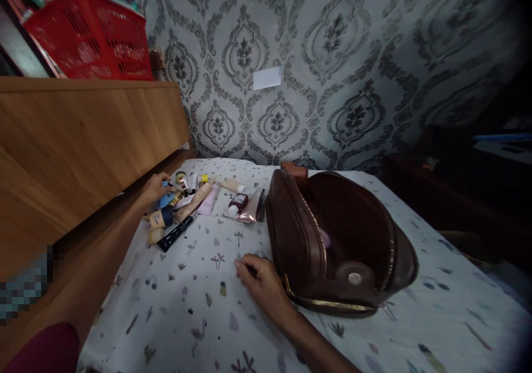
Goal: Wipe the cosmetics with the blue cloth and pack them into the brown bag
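Observation:
My left hand point(155, 188) is at the far left edge of a pile of cosmetics, its fingertips pinched together by a small dark item too small to name. Around it lie a black tube point(177, 233), a jar with a dark lid point(161, 218), a beige tube point(194, 202), a pink tube point(208, 200) and a gold-coloured item point(176, 198). My right hand point(264, 284) rests on the sheet with curled fingers and nothing visible in them. Just beside it stands a brown leather bag point(293, 240), unzipped and gaping, with a pinkish thing point(325, 238) partly visible inside.
Between pile and bag lie a dark red bottle point(238, 202) and a rose-gold pouch-like tube point(251, 209). A wooden panel point(83, 151) borders the left side, with a red basket point(89, 35) on top. Patterned wallpaper point(332, 85) covers the wall behind the printed sheet point(174, 306).

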The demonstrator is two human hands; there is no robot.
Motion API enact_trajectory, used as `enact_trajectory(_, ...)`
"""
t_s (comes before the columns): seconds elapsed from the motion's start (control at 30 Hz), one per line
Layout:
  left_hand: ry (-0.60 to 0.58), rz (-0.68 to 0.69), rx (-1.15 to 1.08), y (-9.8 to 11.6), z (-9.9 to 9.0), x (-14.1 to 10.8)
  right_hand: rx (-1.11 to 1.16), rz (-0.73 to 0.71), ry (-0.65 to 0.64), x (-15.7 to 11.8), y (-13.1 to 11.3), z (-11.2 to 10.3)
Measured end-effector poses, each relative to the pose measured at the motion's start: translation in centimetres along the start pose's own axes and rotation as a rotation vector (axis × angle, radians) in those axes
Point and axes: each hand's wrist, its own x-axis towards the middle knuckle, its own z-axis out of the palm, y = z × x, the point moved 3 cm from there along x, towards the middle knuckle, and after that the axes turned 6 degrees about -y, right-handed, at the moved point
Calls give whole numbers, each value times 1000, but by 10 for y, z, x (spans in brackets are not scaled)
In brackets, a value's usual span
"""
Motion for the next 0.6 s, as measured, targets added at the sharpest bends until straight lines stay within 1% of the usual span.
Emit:
enact_trajectory(0.13, -61, 142, -1, 27, 18, -4, 11, -3, -8, 0, -1, 1)
enact_trajectory(0.23, -90, 159, -43, 34, 29, -3, 21, 11, -9, 0, 0, 2)
enact_trajectory(0.3, -81, 106, -75, 31, 32, 2, 15, 14, -5, 0, 2, 2)
enact_trajectory(0.4, -59, -31, -89, 20, 34, 13, -4, -11, 14, 0, 4, 3)
enact_trajectory(0.47, -67, -112, -70, 13, 36, 21, -12, -22, 22, 1, 5, 4)
enact_trajectory(0.53, -94, -158, -50, 8, 39, 28, -17, -17, 21, 1, 6, 4)
enact_trajectory(0.6, -113, -156, -46, 5, 40, 33, -25, -16, 22, 1, 7, 4)
